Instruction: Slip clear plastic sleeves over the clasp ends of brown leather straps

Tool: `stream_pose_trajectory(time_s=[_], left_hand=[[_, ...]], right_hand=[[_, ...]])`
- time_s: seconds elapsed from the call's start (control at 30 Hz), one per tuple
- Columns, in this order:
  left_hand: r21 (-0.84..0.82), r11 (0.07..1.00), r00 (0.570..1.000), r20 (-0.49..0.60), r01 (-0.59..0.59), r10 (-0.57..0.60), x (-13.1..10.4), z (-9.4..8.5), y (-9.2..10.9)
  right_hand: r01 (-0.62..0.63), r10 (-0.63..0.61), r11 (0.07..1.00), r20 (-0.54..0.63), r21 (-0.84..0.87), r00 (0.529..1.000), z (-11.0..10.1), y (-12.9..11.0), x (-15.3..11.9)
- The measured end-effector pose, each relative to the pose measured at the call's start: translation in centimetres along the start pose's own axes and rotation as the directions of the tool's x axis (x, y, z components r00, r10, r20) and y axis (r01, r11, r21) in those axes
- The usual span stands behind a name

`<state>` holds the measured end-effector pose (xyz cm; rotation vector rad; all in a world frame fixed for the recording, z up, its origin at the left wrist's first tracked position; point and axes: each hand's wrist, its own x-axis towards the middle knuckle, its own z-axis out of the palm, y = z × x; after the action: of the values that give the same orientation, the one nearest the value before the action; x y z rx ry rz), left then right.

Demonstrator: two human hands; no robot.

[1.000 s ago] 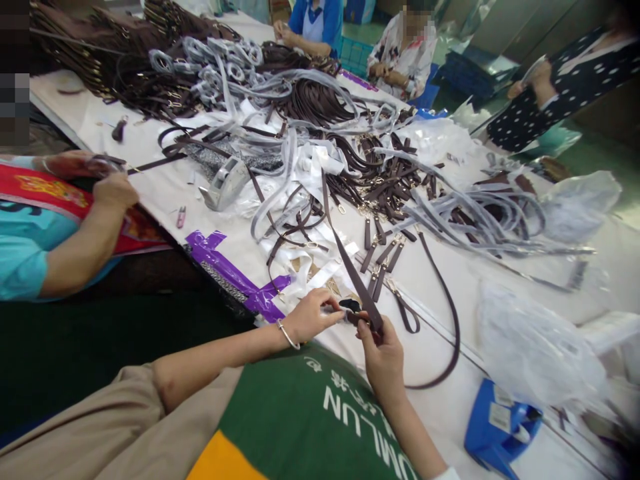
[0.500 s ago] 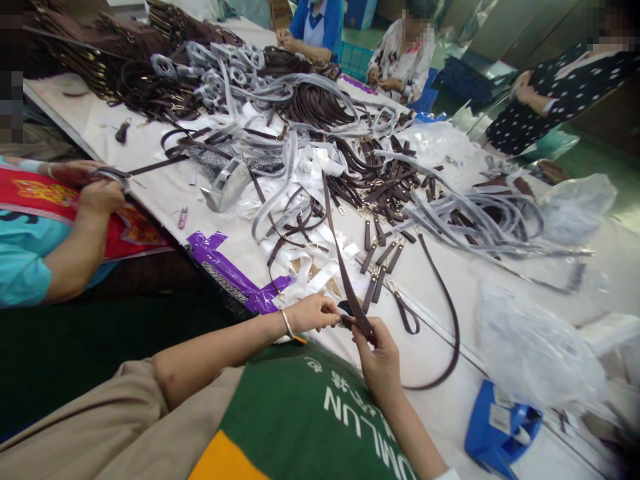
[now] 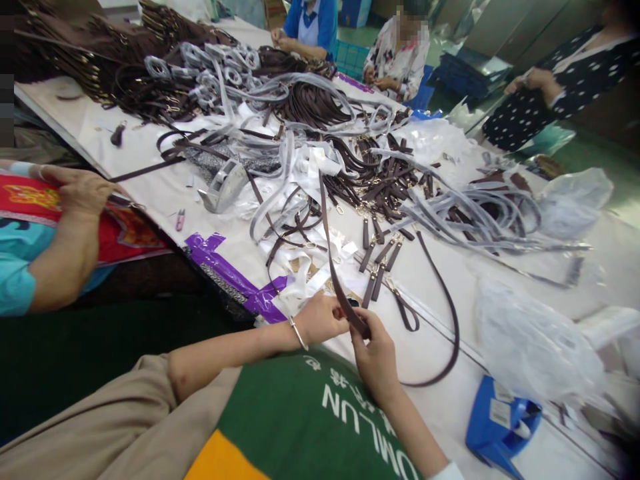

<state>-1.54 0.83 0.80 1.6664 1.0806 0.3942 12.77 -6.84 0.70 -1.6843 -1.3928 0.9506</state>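
A long brown leather strap (image 3: 333, 267) runs from the pile down to both my hands, just above the table edge. My right hand (image 3: 376, 350) pinches it near its end, thumb on top. Closed fingers of my left hand (image 3: 323, 320) meet the strap from the other side; their tips are partly hidden behind it. A small dark piece (image 3: 353, 303) shows just beyond my fingers. Short brown strap tabs with metal clasps (image 3: 383, 267) lie in front of my hands. A looped tab (image 3: 406, 313) rests to their right.
A blue tape dispenser (image 3: 500, 427) stands at lower right beside clear plastic bags (image 3: 535, 340). A grey tape dispenser (image 3: 223, 187) and plastic-wrapped straps (image 3: 480, 213) lie farther off. Purple tape (image 3: 235, 277) covers the left table edge. A co-worker's hand (image 3: 85, 190) is at left; other people stand across.
My left hand has moved slightly right and up, closer against the strap. The right hand stays nearly in place. At left, the co-worker's hands have shifted with their strap.
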Motion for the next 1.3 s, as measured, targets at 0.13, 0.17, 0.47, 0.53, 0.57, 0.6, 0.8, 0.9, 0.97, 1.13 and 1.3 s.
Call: stream_pose_trajectory(time_s=[0.13, 0.17, 0.47, 0.53, 0.57, 0.6, 0.8, 0.9, 0.97, 1.13, 1.3], left_hand=[[-0.003, 1.0, 1.0, 0.007, -0.007, 0.007, -0.5, 0.8, -0.5], [-0.011, 1.0, 1.0, 0.012, 0.01, -0.01, -0.4, 0.9, -0.6], [-0.129, 0.99, 0.998, -0.021, 0.055, -0.058, 0.5, 2.0, 0.0], [-0.172, 0.982, 0.997, -0.004, 0.076, -0.077, 0.4, 2.2, -0.3], [-0.199, 0.976, 0.996, 0.009, 0.09, -0.09, 0.4, 2.2, -0.4], [-0.225, 0.969, 0.995, 0.024, 0.103, -0.1, 0.3, 2.2, -0.4], [-0.194, 0.976, 0.995, 0.026, 0.095, -0.092, 0.2, 2.4, 0.0], [-0.214, 0.971, 0.994, 0.054, 0.107, -0.097, 0.4, 2.5, 0.5], [-0.269, 0.955, 0.99, 0.102, 0.126, -0.102, 0.5, 2.4, 0.9], [-0.36, 0.932, 0.986, 0.168, 0.041, 0.022, 1.1, 1.3, 1.4], [-0.292, 0.953, 0.891, 0.406, -0.084, 0.203, 0.6, 0.8, 0.2]], right_hand=[[-0.285, 0.294, 0.908, 0.017, 0.306, 0.956, 0.1, 1.5, 0.4], [-0.301, 0.311, 0.902, 0.019, 0.31, 0.95, 0.0, 1.8, 0.5], [-0.253, 0.249, 0.951, 0.045, 0.178, 0.968, 0.0, 2.1, 0.6], [-0.244, 0.241, 0.952, 0.036, 0.183, 0.97, -0.1, 1.9, 0.6], [-0.239, 0.241, 0.95, 0.014, 0.201, 0.97, -0.2, 1.7, 0.6], [-0.235, 0.245, 0.944, -0.015, 0.23, 0.969, -0.3, 1.6, 0.6], [-0.235, 0.26, 0.911, -0.03, 0.338, 0.965, 0.0, 1.8, 0.4], [-0.274, 0.293, 0.875, 0.016, 0.399, 0.956, 0.0, 2.1, 0.1], [-0.237, 0.258, 0.876, 0.008, 0.421, 0.966, -0.4, 2.0, -0.2], [-0.159, 0.201, 0.89, -0.053, 0.427, 0.978, -1.3, 1.4, -1.3], [-0.153, 0.283, 0.764, -0.112, 0.627, 0.953, -1.4, 1.4, -1.8]])
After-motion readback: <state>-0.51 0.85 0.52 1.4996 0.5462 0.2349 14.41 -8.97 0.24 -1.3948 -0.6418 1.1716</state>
